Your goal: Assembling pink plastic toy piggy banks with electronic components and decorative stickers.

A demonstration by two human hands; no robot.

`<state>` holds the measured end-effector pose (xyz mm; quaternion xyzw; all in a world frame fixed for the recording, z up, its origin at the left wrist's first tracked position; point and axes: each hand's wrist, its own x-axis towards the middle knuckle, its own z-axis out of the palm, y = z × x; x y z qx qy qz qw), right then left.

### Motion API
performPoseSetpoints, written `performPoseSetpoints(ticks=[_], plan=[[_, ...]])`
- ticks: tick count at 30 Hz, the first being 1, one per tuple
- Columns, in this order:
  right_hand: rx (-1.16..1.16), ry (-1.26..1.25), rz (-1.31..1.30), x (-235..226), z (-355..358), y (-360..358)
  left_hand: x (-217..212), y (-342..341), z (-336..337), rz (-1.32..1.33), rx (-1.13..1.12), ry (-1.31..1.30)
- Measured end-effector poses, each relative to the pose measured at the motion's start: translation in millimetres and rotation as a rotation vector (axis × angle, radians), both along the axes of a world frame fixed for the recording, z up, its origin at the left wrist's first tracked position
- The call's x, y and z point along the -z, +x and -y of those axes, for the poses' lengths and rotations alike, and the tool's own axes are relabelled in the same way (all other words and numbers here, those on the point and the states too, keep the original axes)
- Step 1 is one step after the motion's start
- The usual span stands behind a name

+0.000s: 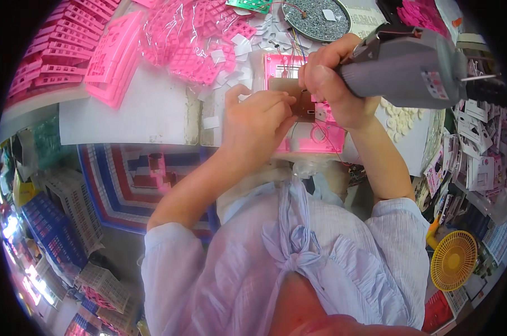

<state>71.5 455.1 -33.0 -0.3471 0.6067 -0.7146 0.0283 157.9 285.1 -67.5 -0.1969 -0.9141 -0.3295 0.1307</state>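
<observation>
In front of me on the bench is a pink plastic casing (332,140) with a brown circuit board (305,109) and thin wires inside. My left hand (259,120) is closed, its curled fingertips pressing on the board's left side. My right hand (343,92) wraps round the front of a grey electric screwdriver (402,70), held over the casing's right half. Its tip is hidden behind my fingers. Beyond the casing stands a round tray of small metal screws (315,19).
Pink grid parts in clear plastic (194,50) and pink panels (113,59) cover the back left. White discs (401,120) lie right of my right forearm. A striped bag (113,190) is below the bench, left. A yellow basket (454,260) stands lower right.
</observation>
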Motion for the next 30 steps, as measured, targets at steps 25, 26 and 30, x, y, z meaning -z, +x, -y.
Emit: performPoseSetpoints(ticks=[25,26,30], plan=[[-0.159,-0.212,0.164,-29,-9,5,-3,-209,-25,-0.152,0.001,-0.463],[-0.158,-0.188,0.180,-26,-8,7,17,-218,-33,-0.128,-0.004,-0.556],[-0.153,-0.147,0.230,-16,-6,19,6,-222,-52,-0.077,0.050,-0.601]])
